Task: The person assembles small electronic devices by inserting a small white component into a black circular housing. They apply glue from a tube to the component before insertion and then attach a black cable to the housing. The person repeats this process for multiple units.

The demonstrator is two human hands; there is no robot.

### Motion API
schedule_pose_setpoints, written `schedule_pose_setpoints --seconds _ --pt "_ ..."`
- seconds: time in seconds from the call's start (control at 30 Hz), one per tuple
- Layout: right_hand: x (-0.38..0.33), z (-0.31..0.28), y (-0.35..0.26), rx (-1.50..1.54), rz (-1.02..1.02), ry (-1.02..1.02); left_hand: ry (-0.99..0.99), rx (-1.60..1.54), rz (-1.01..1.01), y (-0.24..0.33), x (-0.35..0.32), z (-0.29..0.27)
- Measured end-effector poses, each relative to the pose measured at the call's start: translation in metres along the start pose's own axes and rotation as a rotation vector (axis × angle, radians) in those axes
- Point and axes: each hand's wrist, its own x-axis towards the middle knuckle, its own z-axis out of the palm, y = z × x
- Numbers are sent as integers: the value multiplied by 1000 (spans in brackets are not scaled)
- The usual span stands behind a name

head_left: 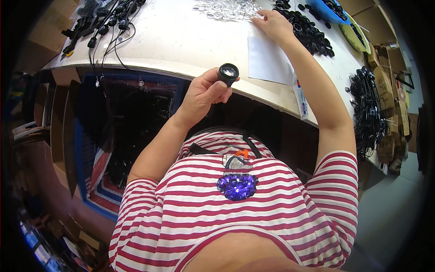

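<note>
My left hand [206, 93] is closed around a short black cylinder [228, 74], like a flashlight head, just past the table's front edge. Its open end faces up and shows a clear round lens inside a black rim. My right hand [275, 27] is stretched far across the table to the pile of clear round lenses [224, 10]. Thumb and forefinger come together on a clear lens at the pile's right edge; the fingertips are small in view. To the right of that hand lies a heap of black rings [312, 36].
A white paper sheet [269, 61] and a white-and-blue tube [301, 102] lie near the table edge. Black corded parts [108, 22] hang over it at left. Right are a blue bag [330, 10], a yellow-green basin [354, 38] and a black cord heap [367, 109]. A blue-rimmed crate [84, 149] stands below.
</note>
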Motion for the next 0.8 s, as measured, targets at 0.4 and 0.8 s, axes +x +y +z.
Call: schedule_pose_setpoints --seconds 0.4,0.8 --pt "-23 -49 -1 401 -93 -467 29 10 -6 3 -5 -5" --pt "-102 -49 -4 228 -68 -235 -31 7 25 -13 5 5"
